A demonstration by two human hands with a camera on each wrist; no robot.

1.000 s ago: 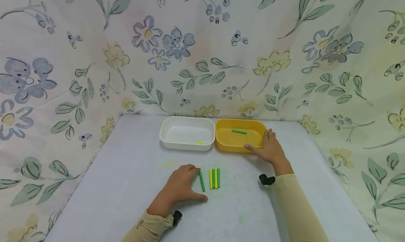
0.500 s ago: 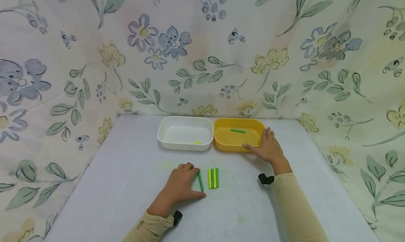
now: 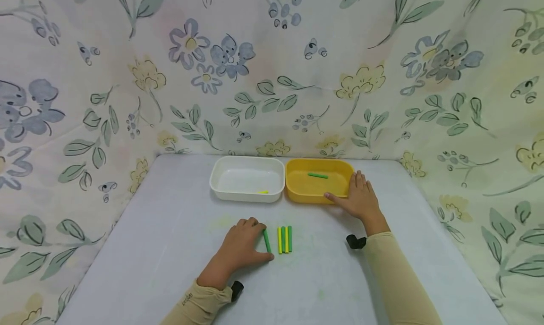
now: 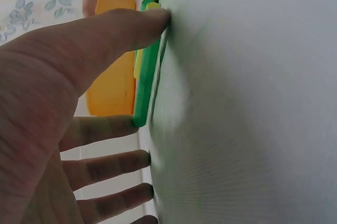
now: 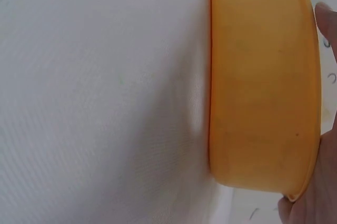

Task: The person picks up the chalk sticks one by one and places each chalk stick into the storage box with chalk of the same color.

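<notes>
My left hand [image 3: 239, 246] is low over the white cloth, its thumb at the near end of a green chalk stick [image 3: 267, 241] and its index finger at the far end. In the left wrist view the green chalk stick [image 4: 146, 84] spans between those two fingertips, while the other fingers spread over the cloth. Just right of it lies a row of yellow and green chalk sticks [image 3: 286, 240], side by side. My right hand [image 3: 363, 203] rests on the near right corner of a yellow tray [image 3: 312, 198], fingers straight along the side, thumb over the front rim.
A white tray [image 3: 246, 196] stands against the yellow one on its left, with a small yellow piece [image 3: 263, 192] inside. One green stick [image 3: 318, 175] lies in the yellow tray. Floral fabric [image 3: 272, 79] hangs behind the table.
My left thumb has drawn in to the near end of the green chalk stick, narrowing its gap with the index finger. The right hand stays on the yellow tray. The head view shifts slightly.
</notes>
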